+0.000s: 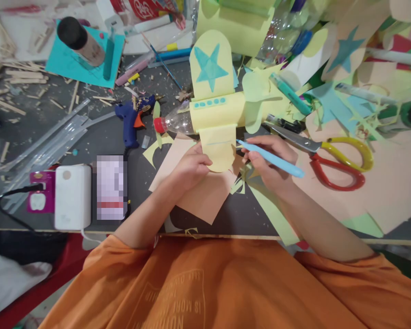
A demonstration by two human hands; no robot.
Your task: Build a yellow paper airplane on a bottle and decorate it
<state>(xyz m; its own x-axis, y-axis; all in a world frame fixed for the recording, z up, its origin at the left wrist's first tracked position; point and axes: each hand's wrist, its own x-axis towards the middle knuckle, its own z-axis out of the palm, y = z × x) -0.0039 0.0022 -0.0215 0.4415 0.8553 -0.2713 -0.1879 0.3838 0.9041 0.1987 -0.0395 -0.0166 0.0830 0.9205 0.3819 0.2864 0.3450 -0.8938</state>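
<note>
A toy airplane (217,114) made from a plastic bottle wrapped in yellow paper lies across the table, its red cap pointing left. Its far wing bears a blue star (210,66), and a row of blue dots runs along the body. My left hand (195,167) pinches the near paper wing (218,151) at its left lower edge. In my right hand (272,160) is a light blue marker (274,160), its tip at the wing's right edge. One thin blue line crosses that wing.
Scissors (317,147) with yellow and red handles lie at the right. A blue glue gun (132,119), glue sticks (51,153), a phone (111,187) and a white power bank (73,196) are at the left. Paper scraps (335,178) cover the right side.
</note>
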